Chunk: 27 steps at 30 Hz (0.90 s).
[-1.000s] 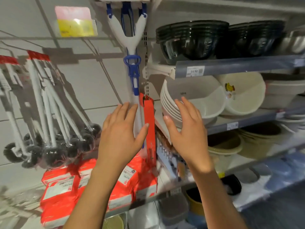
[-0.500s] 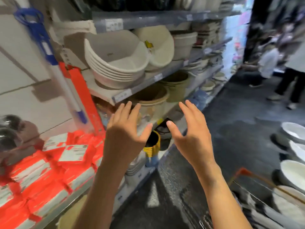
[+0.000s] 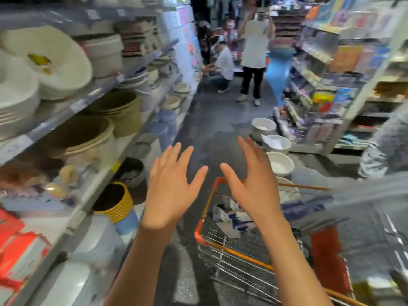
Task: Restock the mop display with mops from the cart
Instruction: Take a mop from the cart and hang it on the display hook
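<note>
Since a second ago the view has swung away from the wall of hanging mops and down the aisle, and both hands have come off the mop handle. Now the left hand [image 3: 171, 186] and the right hand [image 3: 251, 184] are raised side by side, apart, backs toward the camera, fingers spread and straight; each grip is released and holds nothing. Below the right hand stands the wire cart [image 3: 238, 257] with its orange rim, on the dark floor [image 3: 212, 129]. Blue-and-white packaged goods [image 3: 227, 217] lie inside it, partly hidden by the right wrist; they are too blurred to say whether they are mops. Blurred grey and red shapes fill the lower right corner. No mop display shows in this view.

To the left, a shelf unit [image 3: 72, 107] carries stacked white basins [image 3: 55, 62] above and tan tubs [image 3: 88, 138] below, with a yellow-rimmed bucket stack [image 3: 114, 202] near the floor. White basins [image 3: 279, 163] sit in a row on the floor right of the hands. Farther down the aisle one person crouches [image 3: 223, 67] and another stands [image 3: 254, 51].
</note>
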### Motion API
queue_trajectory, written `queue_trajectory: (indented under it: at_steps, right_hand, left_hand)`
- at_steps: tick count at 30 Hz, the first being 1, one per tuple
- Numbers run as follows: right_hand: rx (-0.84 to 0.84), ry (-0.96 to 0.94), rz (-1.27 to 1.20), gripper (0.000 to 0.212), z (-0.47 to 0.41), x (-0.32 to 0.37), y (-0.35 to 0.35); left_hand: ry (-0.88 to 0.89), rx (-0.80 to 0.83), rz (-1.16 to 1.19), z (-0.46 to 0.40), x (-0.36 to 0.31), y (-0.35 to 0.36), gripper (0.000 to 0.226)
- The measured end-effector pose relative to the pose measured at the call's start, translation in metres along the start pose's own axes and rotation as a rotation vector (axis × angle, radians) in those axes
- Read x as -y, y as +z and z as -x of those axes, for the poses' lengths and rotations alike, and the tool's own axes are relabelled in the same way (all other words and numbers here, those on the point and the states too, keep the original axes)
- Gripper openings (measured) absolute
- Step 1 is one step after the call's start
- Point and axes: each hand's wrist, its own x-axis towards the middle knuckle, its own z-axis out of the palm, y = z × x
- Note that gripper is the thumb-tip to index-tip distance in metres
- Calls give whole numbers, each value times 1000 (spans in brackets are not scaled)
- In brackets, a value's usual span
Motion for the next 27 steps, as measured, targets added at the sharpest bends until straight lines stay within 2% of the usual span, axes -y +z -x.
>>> queue_trajectory:
  at_steps: [8, 14, 18, 23, 27]
  right_hand:
    - [-5, 109, 83, 68, 51, -99, -107]
    - [88, 140, 111, 67, 83, -160, -143]
    - [147, 170, 76, 66, 93, -188, -144]
    - [243, 209, 99, 66, 87, -217, -114]
    - [314, 237, 108, 64, 77, -245, -75]
  left_hand:
    - [38, 119, 103, 35, -121, 87, 66]
    - [-29, 203, 81, 65, -173, 143, 63]
    - [-158, 310, 188, 76, -179, 176, 59]
    - [-391, 296, 410, 77, -165, 220, 46]
    - [-539, 348, 544, 62, -140, 263, 47]
